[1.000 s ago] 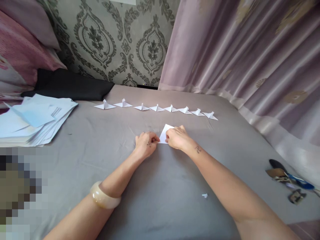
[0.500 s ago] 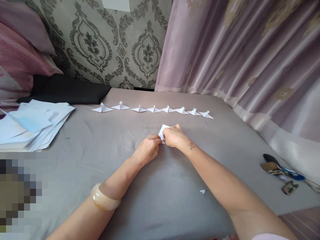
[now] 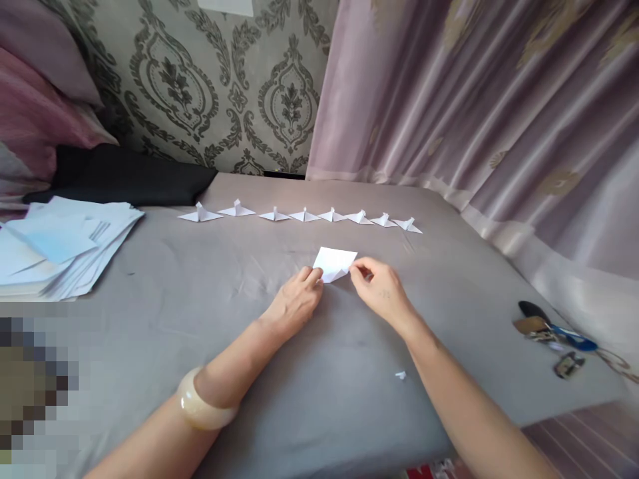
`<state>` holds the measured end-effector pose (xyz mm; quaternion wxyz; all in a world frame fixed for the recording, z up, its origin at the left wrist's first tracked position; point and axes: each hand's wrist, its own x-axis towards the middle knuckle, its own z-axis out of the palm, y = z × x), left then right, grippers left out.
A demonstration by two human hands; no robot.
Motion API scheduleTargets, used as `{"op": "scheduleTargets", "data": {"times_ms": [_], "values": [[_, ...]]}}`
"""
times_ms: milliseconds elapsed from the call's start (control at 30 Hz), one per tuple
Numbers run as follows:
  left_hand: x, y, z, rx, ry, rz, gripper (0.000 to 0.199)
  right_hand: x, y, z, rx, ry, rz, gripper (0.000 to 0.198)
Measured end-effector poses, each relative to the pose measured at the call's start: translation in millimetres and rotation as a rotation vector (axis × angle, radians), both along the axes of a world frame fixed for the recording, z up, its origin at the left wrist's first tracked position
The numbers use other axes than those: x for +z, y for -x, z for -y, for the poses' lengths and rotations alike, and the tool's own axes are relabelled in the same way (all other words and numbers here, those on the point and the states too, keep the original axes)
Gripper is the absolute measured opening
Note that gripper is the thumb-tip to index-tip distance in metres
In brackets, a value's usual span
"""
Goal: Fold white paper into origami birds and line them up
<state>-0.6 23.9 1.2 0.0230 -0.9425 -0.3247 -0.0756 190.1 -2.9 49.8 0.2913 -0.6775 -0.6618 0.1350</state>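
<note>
Bed [image 3: 349,399] with grey sheet carrying everything. Paper stack [image 3: 60,246] lying at 9 o'clock. Row of folded paper birds [image 3: 299,215] running along 12 o'clock, just beyond hands. Left hand [image 3: 294,303] pressing fingertips on left edge of folded white paper [image 3: 335,263] at centre, fingers flat, not closed around it. Right hand [image 3: 382,293] pinching right corner between thumb and forefinger, probably lifting flap; view poor there. Good fold likely needing left hand anchoring firmly, edges aligning, crease running along soft sheet. Keys [image 3: 554,332] sitting at 3 o'clock.
</note>
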Motion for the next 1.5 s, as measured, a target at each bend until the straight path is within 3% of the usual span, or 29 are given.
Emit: {"op": "scheduleTargets", "data": {"times_ms": [167, 400, 700, 933, 1233, 1500], "values": [[0.0, -2, 4, 0.006, 0.060, -0.041, 0.034, -33, 7, 11, -0.015, 0.077, -0.027, 0.020], [-4.0, 1, 4, 0.046, 0.087, 0.019, 0.041, -50, 17, 13, -0.013, 0.039, 0.012, 0.026], [-7.9, 5, -4, -0.024, 0.079, 0.086, 0.050, -53, 20, 17, -0.014, 0.023, -0.005, 0.031], [-3.8, 7, -3, -0.018, 0.112, 0.075, 0.046, -51, 22, 20, 0.102, 0.003, 0.060, 0.032], [-10.8, 11, -3, -0.009, 0.165, 0.160, 0.057, -46, 24, 30, 0.168, 0.028, 0.081, 0.036], [-12.7, 12, -5, -0.002, 0.191, 0.184, 0.061, -48, 22, 27, 0.138, 0.055, 0.023, 0.038]]}}
